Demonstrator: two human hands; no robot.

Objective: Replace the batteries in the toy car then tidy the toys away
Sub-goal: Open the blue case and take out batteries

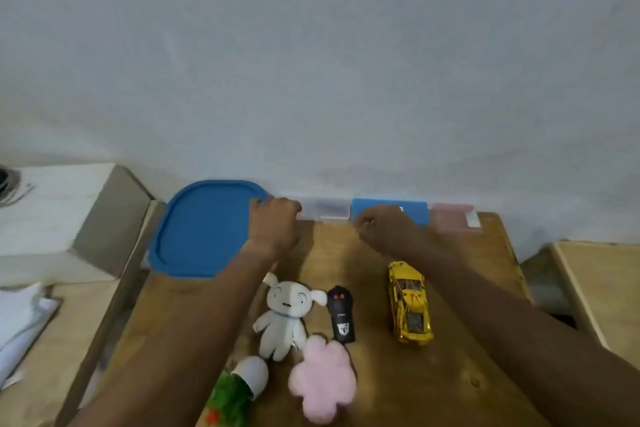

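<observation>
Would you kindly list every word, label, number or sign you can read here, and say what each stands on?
Nothing reads clearly here.
Black plastic remote control: white emblem with tiny print above it, too blurred to read.
Flat blue box by the wall: white label patch, partly hidden by the right hand, unreadable.
Flat pink box: pale label at its right end, too blurred.

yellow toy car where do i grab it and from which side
Take the shiny yellow toy car from above, with thumb and fingers across its narrow middle. It sits roof up on the wooden table, lengthwise away from you, and both long sides are free.
</observation>
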